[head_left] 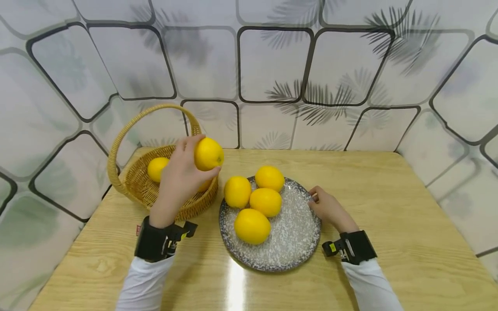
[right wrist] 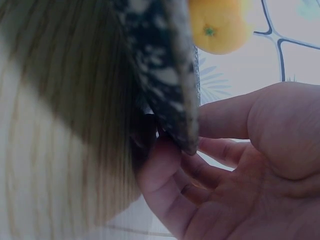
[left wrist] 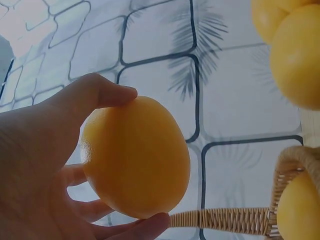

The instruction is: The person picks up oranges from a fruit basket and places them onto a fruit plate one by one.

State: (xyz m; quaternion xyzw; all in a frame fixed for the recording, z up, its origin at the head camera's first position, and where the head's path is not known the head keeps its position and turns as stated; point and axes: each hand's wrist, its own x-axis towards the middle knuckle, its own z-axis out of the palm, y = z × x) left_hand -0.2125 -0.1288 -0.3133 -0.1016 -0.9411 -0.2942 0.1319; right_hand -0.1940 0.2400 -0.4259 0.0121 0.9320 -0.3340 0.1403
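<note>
My left hand [head_left: 182, 172] grips a yellow, oval orange [head_left: 209, 154] above the right side of the wicker basket [head_left: 196, 207]. Thumb and fingertips span this fruit in the left wrist view. Several more oranges [head_left: 266, 202] lie together on the left half of a speckled grey plate [head_left: 293, 229]. At the plate's right edge, my right hand [head_left: 330, 209] pinches the rim [right wrist: 182, 100], with the thumb over it and fingers underneath. Inside the basket another orange [head_left: 157, 169] shows, and one more is partly hidden behind my left hand.
The basket's tall arched handle [head_left: 116, 149] rises at the left. A light wooden table [head_left: 389, 207] carries the plate and basket. Behind it stands a patterned wall [head_left: 272, 65], with further wall surfaces at both sides.
</note>
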